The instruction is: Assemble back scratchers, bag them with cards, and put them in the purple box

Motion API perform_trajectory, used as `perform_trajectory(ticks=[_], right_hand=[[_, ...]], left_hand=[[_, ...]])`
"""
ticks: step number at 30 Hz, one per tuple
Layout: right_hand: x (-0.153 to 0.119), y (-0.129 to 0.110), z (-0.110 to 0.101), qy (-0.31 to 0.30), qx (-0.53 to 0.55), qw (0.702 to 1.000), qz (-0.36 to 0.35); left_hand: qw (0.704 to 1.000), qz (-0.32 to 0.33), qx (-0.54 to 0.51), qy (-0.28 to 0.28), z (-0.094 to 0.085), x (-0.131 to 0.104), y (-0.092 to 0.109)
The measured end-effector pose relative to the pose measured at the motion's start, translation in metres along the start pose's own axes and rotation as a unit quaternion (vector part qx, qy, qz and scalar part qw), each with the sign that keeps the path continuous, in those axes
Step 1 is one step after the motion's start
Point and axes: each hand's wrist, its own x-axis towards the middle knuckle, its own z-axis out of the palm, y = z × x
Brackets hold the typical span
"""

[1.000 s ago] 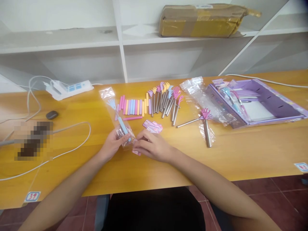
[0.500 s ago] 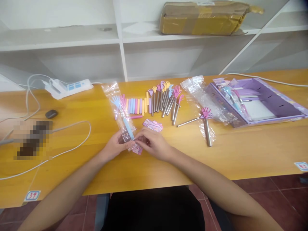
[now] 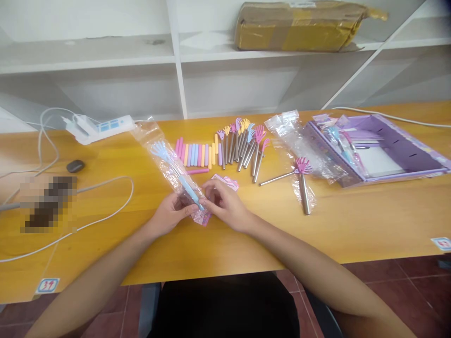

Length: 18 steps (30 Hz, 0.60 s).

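A blue back scratcher (image 3: 188, 188) lies inside a clear plastic bag (image 3: 143, 134), its claw end pointing up and left. My left hand (image 3: 172, 213) is closed on the lower left side of the bag. From the right, my right hand (image 3: 225, 204) pinches the bag by the handle's lower end. Below the fingertips a pink printed card (image 3: 201, 218) shows through the plastic. More pink cards (image 3: 229, 183) lie just behind my right hand. Beyond the hands, several pastel handle sleeves (image 3: 197, 155) lie in a row, beside metal back scratchers (image 3: 243, 145) with coloured claws.
To the right are a pink-clawed scratcher (image 3: 304, 188), loose clear bags (image 3: 299, 141) and a purple box (image 3: 366, 180) holding bagged scratchers. A power strip (image 3: 109, 129), cables and a small black object (image 3: 75, 166) are on the left. A taped carton (image 3: 299, 28) sits on the shelf.
The bagged scratcher has tilted further left at its claw end. My right hand has shifted slightly, its thumb now on the handle's lower end.
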Motion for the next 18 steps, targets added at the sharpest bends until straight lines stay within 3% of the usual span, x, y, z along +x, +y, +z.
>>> perform_trajectory(ticks=[4,11,14,18], right_hand=[[0.001,-0.002,-0.002,-0.047,-0.037,0.998,-0.001],[0.0,-0.005,-0.002,-0.025,-0.021,0.999,0.002],[0.0,-0.006,-0.002,-0.005,0.086,0.996,0.036],[0.003,-0.003,-0.001,0.033,0.205,0.97,0.123]], left_hand=[[1.0,0.001,0.005,-0.006,-0.001,0.0,-0.001],[0.999,-0.009,0.026,-0.041,-0.006,-0.004,0.004],[0.987,-0.037,0.048,-0.152,-0.006,-0.01,0.013],[0.942,-0.053,0.115,-0.312,0.0,-0.015,0.019]])
